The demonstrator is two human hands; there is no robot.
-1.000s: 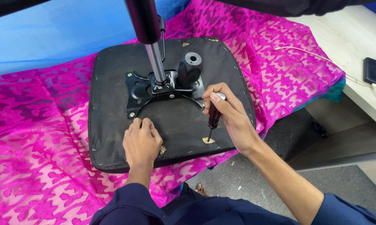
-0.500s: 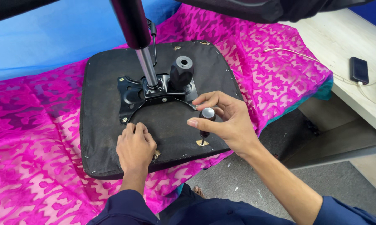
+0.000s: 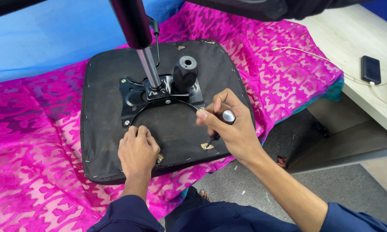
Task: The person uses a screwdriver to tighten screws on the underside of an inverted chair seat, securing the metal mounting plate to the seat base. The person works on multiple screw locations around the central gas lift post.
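- Head view: our right hand is closed around the screwdriver, tip down at a small metal tab near the six o'clock edge of the upturned seat base.
- Our left hand lies flat on the seat base, fingers loosely curled, gripping nothing.
- We judge it best to keep the tip seated and press along the shaft.
- Screwdriver's long axis runs from one o'clock, cap end, to seven o'clock, tip.
- Seat base rests on pink cloth, with the black mounting plate and gas cylinder at twelve o'clock.
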